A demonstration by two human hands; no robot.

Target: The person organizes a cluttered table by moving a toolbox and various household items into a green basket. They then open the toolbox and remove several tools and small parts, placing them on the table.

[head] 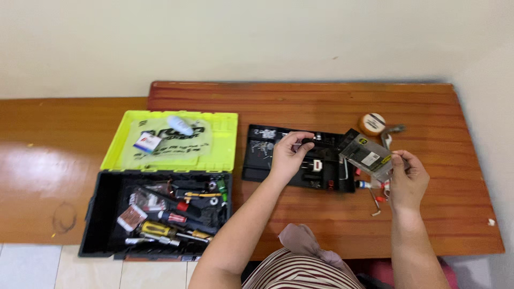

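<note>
Centre frame, the left hand (289, 155) pinches a small dark part (307, 141) above the black tray (257, 171); it could slip. Right hand (408, 179) grips a clear packet (368, 155), which might spill.

Clear labelled packet (367, 156) in right hand (408, 182); small white-blue packet (146, 142) on lime lid (225, 140).

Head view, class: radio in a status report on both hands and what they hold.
Left hand pinching a small dark part over the black tray. Right hand gripping a clear packet. Open toolbox off left, nothing blocking.
</note>
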